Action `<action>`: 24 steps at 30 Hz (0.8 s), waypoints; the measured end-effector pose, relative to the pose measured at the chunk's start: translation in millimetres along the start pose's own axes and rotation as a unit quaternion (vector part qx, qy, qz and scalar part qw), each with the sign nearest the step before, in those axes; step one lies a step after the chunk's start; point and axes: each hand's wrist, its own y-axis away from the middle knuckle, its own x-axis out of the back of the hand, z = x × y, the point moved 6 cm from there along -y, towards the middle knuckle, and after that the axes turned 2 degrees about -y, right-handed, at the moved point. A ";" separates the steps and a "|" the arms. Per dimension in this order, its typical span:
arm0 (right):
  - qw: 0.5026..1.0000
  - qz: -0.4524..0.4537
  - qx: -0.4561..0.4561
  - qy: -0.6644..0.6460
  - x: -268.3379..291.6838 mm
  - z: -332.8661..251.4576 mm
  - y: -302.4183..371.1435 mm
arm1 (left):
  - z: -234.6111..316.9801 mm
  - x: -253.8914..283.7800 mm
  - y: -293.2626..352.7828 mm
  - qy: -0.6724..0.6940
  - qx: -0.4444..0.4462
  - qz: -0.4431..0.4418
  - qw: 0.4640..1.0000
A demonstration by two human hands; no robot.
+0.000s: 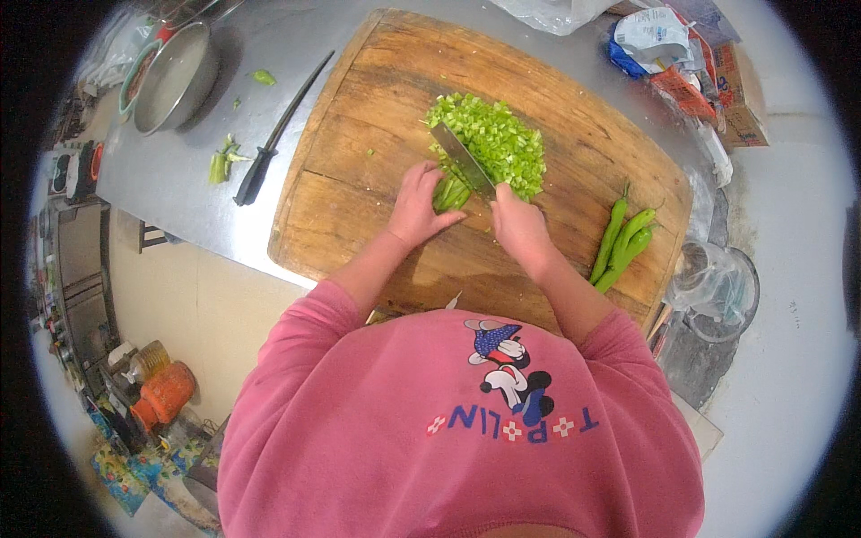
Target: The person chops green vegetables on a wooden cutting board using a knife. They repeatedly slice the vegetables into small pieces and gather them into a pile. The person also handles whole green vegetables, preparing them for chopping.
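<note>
On a large wooden cutting board (386, 108), my right hand (520, 226) grips a knife (463, 158) with a broad metal blade. The blade stands between a heap of chopped green peppers (502, 139) and a small bundle of green pepper strips (452, 192). My left hand (416, 206) presses that bundle from the left, fingers curled against it beside the blade. The knife's handle is mostly hidden in my right fist. Several whole long green peppers (621, 240) lie together near the board's right edge, apart from both hands.
Left of the board, a black-handled sharpening steel (285, 125) lies on the metal table (282, 49), near green pepper stems (224, 161) and a metal bowl (178, 81). Packages (655, 43) and a cardboard box (741, 100) sit far right. A bag-lined bin (717, 291) stands right.
</note>
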 end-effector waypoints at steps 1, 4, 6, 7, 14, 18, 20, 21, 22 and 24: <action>1.000 -0.011 0.002 0.017 2.1 -3.1 6.1 | 2.9 1.3 2.4 -0.011 -0.010 0.002 1.000; 0.997 -0.045 -0.002 0.058 8.3 -10.2 16.0 | 5.1 -0.1 3.8 -0.030 -0.023 -0.022 0.999; 0.994 -0.081 -0.009 0.077 6.8 -12.2 18.4 | 2.6 -3.2 3.7 -0.041 -0.010 -0.045 0.998; 0.993 -0.087 -0.013 0.081 6.0 -12.4 17.9 | 0.9 -4.7 3.5 -0.048 -0.002 -0.055 0.997; 0.996 -0.053 -0.005 0.072 -17.0 -19.5 -7.4 | -2.3 -6.8 6.0 -0.039 -0.010 -0.047 0.998; 0.998 -0.049 -0.023 0.044 -20.9 -10.0 -18.5 | -1.9 -8.3 6.9 -0.040 -0.015 -0.046 0.998; 0.999 -0.039 -0.007 0.021 -17.6 -7.5 -18.9 | 0.1 -6.9 6.2 -0.040 -0.023 -0.031 0.998; 0.999 -0.038 -0.003 0.009 -16.3 -7.1 -17.8 | 1.3 -5.8 6.5 -0.035 -0.021 -0.026 0.999; 0.999 -0.037 -0.005 0.005 -14.5 -6.3 -16.2 | 2.5 -4.9 6.9 -0.030 -0.017 -0.024 0.999; 0.999 -0.040 -0.016 -0.003 -10.6 -4.8 -10.9 | 7.2 -0.1 9.4 -0.036 -0.029 -0.009 0.999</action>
